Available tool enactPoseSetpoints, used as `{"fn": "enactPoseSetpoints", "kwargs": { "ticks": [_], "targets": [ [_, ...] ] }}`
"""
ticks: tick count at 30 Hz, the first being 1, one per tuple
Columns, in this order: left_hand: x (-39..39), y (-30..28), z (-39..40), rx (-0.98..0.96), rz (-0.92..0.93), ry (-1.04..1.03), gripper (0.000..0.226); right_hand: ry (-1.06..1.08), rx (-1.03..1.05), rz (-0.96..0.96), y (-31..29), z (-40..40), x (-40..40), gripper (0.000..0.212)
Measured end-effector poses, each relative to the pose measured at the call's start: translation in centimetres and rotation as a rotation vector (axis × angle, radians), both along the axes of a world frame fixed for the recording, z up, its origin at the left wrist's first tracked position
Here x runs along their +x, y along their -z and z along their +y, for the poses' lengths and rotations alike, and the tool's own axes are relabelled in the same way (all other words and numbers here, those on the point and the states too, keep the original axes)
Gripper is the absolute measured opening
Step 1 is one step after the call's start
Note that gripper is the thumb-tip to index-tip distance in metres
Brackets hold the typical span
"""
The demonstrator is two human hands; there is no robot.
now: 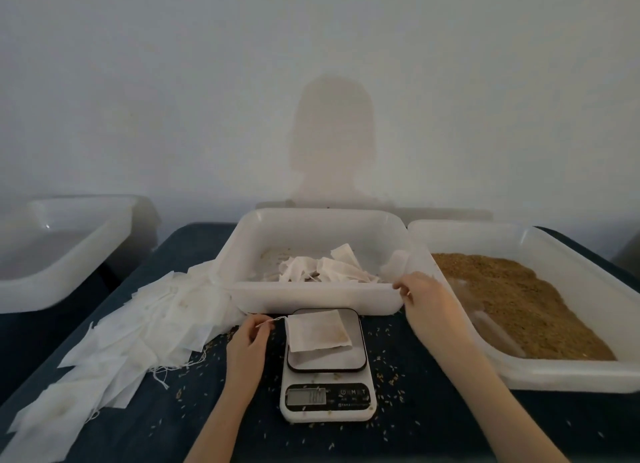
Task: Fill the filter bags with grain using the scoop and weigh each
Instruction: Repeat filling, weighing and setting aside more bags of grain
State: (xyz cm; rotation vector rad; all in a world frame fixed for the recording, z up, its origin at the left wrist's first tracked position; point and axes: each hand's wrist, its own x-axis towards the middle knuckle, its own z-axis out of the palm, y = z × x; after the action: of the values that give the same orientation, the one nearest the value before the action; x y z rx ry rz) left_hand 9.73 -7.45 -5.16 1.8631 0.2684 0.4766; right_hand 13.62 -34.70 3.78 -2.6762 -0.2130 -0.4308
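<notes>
- Left hand (250, 338), frame centre, pinches the drawstring (277, 319) of the filter bag (317, 331) lying on the scale (327, 386).
- Right hand (420, 298) grips the middle tub's rim (311, 284).

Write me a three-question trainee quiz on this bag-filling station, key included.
1. True or false: a filter bag lies on the scale.
2. What does the left hand pinch? A) a scoop B) the bag's string C) grain
3. Fill in: the right hand grips the rim of the middle ____, which holds bags.

Key: 1 true; 2 B; 3 tray. The tray on the right holds the grain; loose empty bags lie on the left.
</notes>
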Motion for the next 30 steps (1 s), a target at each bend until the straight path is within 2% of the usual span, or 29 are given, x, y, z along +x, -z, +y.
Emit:
{"fn": "enactPoseSetpoints", "kwargs": {
  "ticks": [2, 9, 14, 18, 23, 27, 30],
  "targets": [
    [0.0, 0.2, 0.1, 0.018, 0.017, -0.009, 0.015, -0.027, -0.018, 0.109, 2.2, 1.5, 0.1, 0.025],
    [0.0, 0.6, 0.2, 0.078, 0.062, 0.0, 0.016, -0.005, 0.138, 0.23, 8.4, 2.0, -0.8, 0.023],
    [0.2, 0.8, 0.3, 0.099, 0.075, 0.014, 0.015, -0.005, 0.202, 0.197, 9.4, 1.9, -0.8, 0.023],
    [0.2, 0.8, 0.3, 0.003, 0.063, 0.001, 0.018, -0.002, 0.244, 0.097, 8.6, 2.8, -1.4, 0.018],
    [0.2, 0.9, 0.3, -0.009, 0.053, -0.003, 0.017, -0.11, 0.05, -0.071, 4.8, 7.6, -3.2, 0.015],
    [0.0, 0.8, 0.3, -0.009, 0.047, -0.005, 0.016, -0.227, -0.09, -0.056, 2.6, 13.2, -3.8, 0.029],
    [-0.2, 0.7, 0.2, -0.027, 0.035, -0.007, 0.017, -0.193, -0.19, 0.017, 2.3, 15.2, -3.5, 0.036]
  ]
}}
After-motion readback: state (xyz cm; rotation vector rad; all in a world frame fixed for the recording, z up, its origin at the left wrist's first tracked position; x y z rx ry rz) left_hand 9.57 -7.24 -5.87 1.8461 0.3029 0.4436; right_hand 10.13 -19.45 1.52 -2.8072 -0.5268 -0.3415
